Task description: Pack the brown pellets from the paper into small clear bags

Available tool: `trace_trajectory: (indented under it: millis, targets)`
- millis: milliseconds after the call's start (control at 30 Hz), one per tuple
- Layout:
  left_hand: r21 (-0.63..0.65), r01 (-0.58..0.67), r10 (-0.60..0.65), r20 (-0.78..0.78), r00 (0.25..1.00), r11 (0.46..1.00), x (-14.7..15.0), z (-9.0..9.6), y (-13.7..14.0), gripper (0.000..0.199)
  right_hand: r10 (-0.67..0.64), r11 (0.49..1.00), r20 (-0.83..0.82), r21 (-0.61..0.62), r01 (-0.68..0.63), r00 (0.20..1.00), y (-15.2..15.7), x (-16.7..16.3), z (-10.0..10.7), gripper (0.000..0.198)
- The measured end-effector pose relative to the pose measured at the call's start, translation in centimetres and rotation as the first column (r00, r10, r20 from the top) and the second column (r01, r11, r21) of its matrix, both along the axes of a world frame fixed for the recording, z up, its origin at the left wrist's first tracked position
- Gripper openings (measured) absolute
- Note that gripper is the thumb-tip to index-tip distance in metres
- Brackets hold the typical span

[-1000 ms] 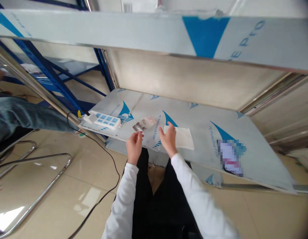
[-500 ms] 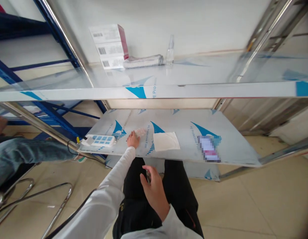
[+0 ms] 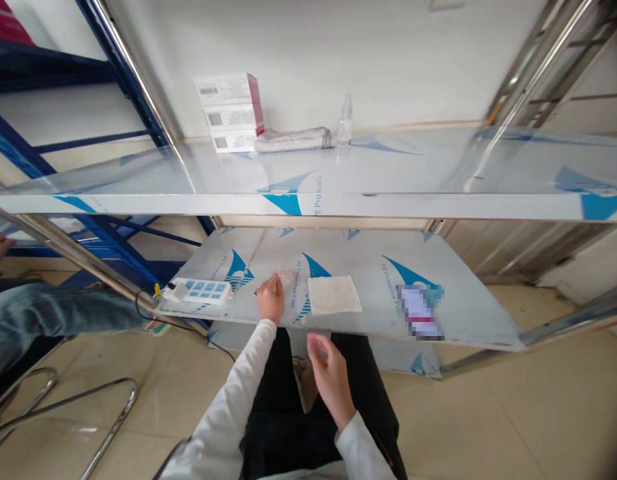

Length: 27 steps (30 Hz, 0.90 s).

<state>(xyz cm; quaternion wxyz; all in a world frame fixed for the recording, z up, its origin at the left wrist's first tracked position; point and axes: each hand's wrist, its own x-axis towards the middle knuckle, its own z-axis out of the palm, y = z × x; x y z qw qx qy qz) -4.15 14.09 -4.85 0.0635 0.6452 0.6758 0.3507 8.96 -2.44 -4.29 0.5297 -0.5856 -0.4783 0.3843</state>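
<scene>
My left hand (image 3: 271,300) rests on the lower shelf (image 3: 258,244), fingers drawn together in a pinch. At its fingertips lies a small crumpled piece of clear plastic (image 3: 287,275); a small dark tip shows at the hand's left side. What the fingers hold is hidden. My right hand (image 3: 331,373) hovers over my lap, just before the shelf's front edge. Its fingers are loosely curled, with a gap to the thumb and nothing visible between them. A white folded cloth or tissue (image 3: 334,295) lies flat to the right of my left hand.
On the left of the lower shelf lies a white power strip (image 3: 206,291); at right, a pixelated phone (image 3: 419,312). The upper shelf (image 3: 213,180) carries white boxes (image 3: 231,113), a rolled grey cloth (image 3: 294,139) and a clear spray bottle (image 3: 344,123). Another person's leg (image 3: 63,310) is far left.
My right hand has risen toward the shelf edge and its fingers have curled in. My left hand has tightened into a pinch by the clear plastic. The view has tilted slightly up.
</scene>
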Motion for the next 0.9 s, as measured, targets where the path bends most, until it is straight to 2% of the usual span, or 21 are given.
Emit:
trace_trajectory:
  millis: [133,200,267,367,500,600,667,733,833,900]
  targets:
    - [0.130,0.077,-0.094,0.137,0.986,0.989,4.2,-0.4,-7.1,0.033,-0.059,0.998,-0.096,0.005,0.060,0.994,1.0,0.9,2.0,0.041]
    - [0.250,0.131,-0.195,0.254,0.947,0.959,5.7,-0.5,-10.4,0.030,-0.118,0.993,-0.077,-0.004,0.118,0.990,1.2,1.5,3.3,0.043]
    - [0.319,0.201,-0.293,0.274,0.916,0.926,6.6,-0.5,-12.6,0.028,-0.161,0.987,-0.056,-0.031,0.160,0.985,1.0,2.0,4.3,0.042]
    - [0.346,0.311,-0.392,0.194,0.899,0.885,6.7,-0.3,-14.1,0.028,-0.171,0.984,-0.052,-0.063,0.168,0.984,0.6,2.7,5.0,0.040]
    - [0.339,0.379,-0.442,0.134,0.887,0.861,5.9,0.4,-14.6,0.028,-0.133,0.991,0.029,-0.023,0.134,0.991,0.4,3.7,4.5,0.035]
    - [0.233,0.427,-0.477,0.244,0.844,0.874,5.3,1.4,-15.2,0.031,-0.111,0.994,0.165,0.004,0.112,0.980,0.5,4.3,3.8,0.032]
    - [0.142,0.402,-0.422,0.438,0.794,0.905,5.2,1.8,-15.7,0.026,-0.096,0.995,0.282,0.038,0.089,0.955,0.4,4.1,3.6,0.030]
    - [0.006,0.344,-0.269,0.638,0.722,0.939,5.3,2.0,-16.1,0.022,-0.055,0.997,0.419,0.078,0.024,0.906,0.1,3.5,3.5,0.028]
    - [-0.183,0.319,-0.046,0.802,0.595,0.930,5.6,1.7,-16.0,0.029,0.009,0.996,0.613,0.068,-0.064,0.790,-0.7,2.5,3.5,0.029]
    - [-0.220,0.330,0.026,0.864,0.503,0.918,5.6,1.4,-15.7,0.031,0.047,0.995,0.692,0.029,-0.093,0.720,-1.1,2.1,3.4,0.031]
